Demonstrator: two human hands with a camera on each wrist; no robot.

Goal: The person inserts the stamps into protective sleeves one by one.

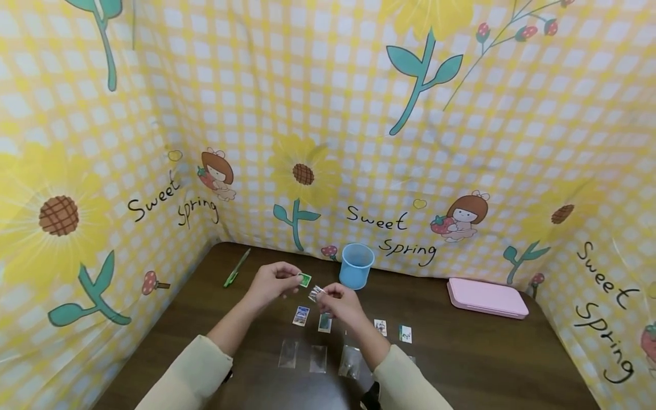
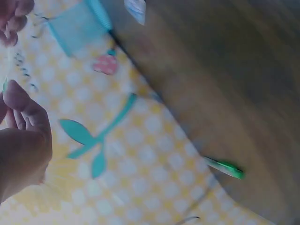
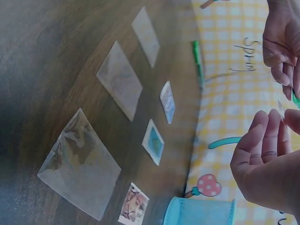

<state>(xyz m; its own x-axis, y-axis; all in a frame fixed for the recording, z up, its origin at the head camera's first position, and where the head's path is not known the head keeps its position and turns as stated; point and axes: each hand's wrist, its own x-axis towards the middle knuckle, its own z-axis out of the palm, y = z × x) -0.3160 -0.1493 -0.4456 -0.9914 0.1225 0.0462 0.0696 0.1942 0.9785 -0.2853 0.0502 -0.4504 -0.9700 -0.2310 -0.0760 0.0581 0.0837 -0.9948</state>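
Note:
Above the table my left hand (image 1: 277, 283) pinches a small green stamp (image 1: 304, 279) between thumb and fingers. Just right of it, my right hand (image 1: 342, 302) pinches a small shiny, silvery-white piece (image 1: 315, 294); its kind I cannot tell. The two held pieces are close together. Below the hands lies a row of several stamps, among them a blue one (image 1: 301, 315), a teal one (image 3: 153, 142) and one with a reddish picture (image 3: 134, 204). Nearer the body is a row of clear plastic sleeves (image 1: 288, 354), partly covered by the right forearm.
A light blue cup (image 1: 357, 267) stands behind the right hand at the table's back edge. Farther right lies a pink case (image 1: 487, 298). A green pen (image 1: 237, 269) is at the back left. Yellow checked cloth (image 1: 328, 114) walls in the brown table (image 1: 482, 353).

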